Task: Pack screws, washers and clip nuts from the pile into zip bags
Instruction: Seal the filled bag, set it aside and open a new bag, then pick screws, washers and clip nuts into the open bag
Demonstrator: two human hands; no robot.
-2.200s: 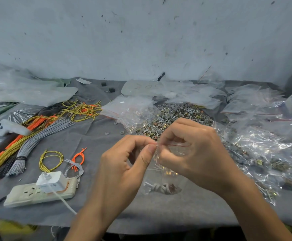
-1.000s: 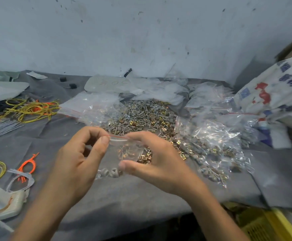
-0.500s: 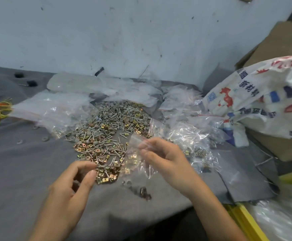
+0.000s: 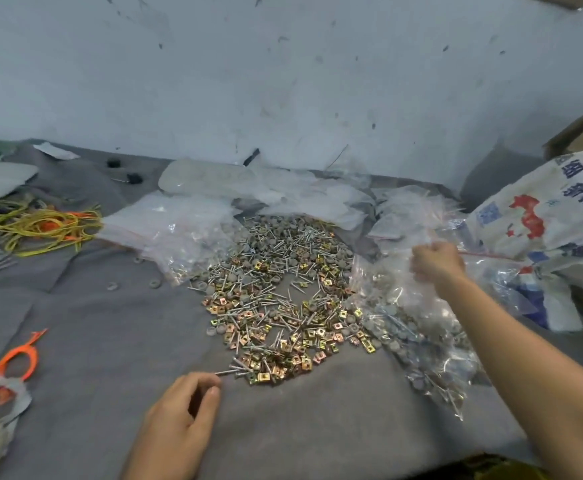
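The pile (image 4: 276, 289) of screws, washers and clip nuts lies mid-worktop (image 4: 110, 341), with empty bags (image 4: 179, 223) at its far left and filled bags (image 4: 421, 341) heaped on its right. The left hand (image 4: 182, 410) rests by the pile's near edge, fingers loosely curled, holding nothing. The right hand (image 4: 437, 261) grips a zip bag (image 4: 418, 285) over the filled heap.

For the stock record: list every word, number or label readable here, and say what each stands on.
"新材": blue print on the white woven sack at the far right.
The other blue characters above, beside and below it on that sack are blurred or cut off, not readable.
Nothing else shows legible text.
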